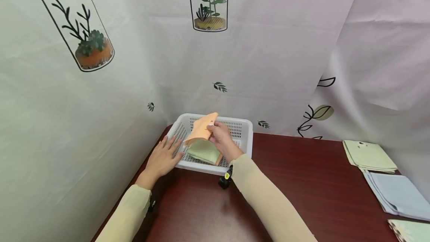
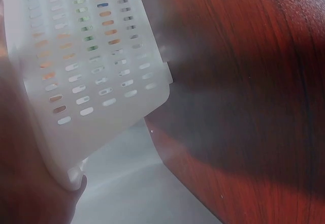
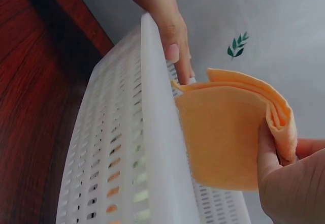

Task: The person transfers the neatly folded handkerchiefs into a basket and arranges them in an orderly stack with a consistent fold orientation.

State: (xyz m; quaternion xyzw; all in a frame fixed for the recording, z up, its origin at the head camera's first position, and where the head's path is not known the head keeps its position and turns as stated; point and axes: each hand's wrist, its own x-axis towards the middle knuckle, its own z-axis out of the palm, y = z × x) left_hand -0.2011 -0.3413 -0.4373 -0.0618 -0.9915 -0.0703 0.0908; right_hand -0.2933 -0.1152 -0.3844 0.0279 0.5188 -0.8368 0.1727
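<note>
A folded orange cloth is pinched by the right hand above the white perforated plastic basket; a folded green cloth lies inside; the basket's near-left rim is touched by the left hand, fingers extended.

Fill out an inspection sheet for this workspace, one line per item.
Surface: dark red wood table.
Job's things: white perforated basket at the table's back left; folded orange cloth held over it; folded green cloth inside.
Clutter: stacks of folded cloths, pale green, blue, and another pale green, along the right edge.
Grippers: left hand rests on the basket rim, fingers straight; right hand pinches the orange cloth.
Cables: nothing seen.
Surroundings: white curtain printed with plants.
</note>
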